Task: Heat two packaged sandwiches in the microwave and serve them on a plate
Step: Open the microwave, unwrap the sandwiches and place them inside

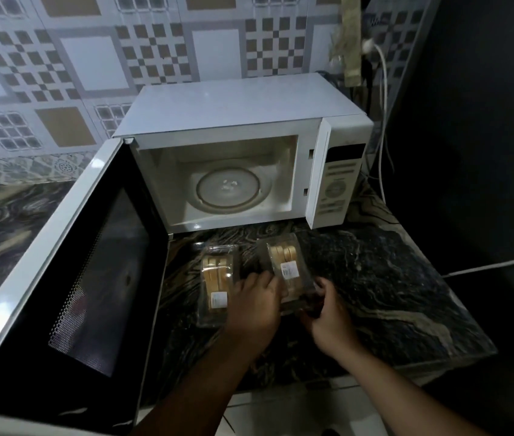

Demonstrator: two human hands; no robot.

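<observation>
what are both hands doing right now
Left hand: fingers curled on the left edge of the right sandwich pack, holding it.
Right hand: gripping the same pack's near right corner.

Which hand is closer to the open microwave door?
The left hand, between the two sandwich packs, is nearer the microwave door. The right hand is farther right.

Location: home kitchen. Evidence: white microwave [243, 146] w/ door open, on dark marble-pattern countertop [375, 278]; rear wall clad in patterned ceramic tiles [92, 58], checker & square motifs; white power cable [384, 121] runs to plug [367, 44] on wall at right. Domestic-scale appliance, no commercial eqpt.
</observation>
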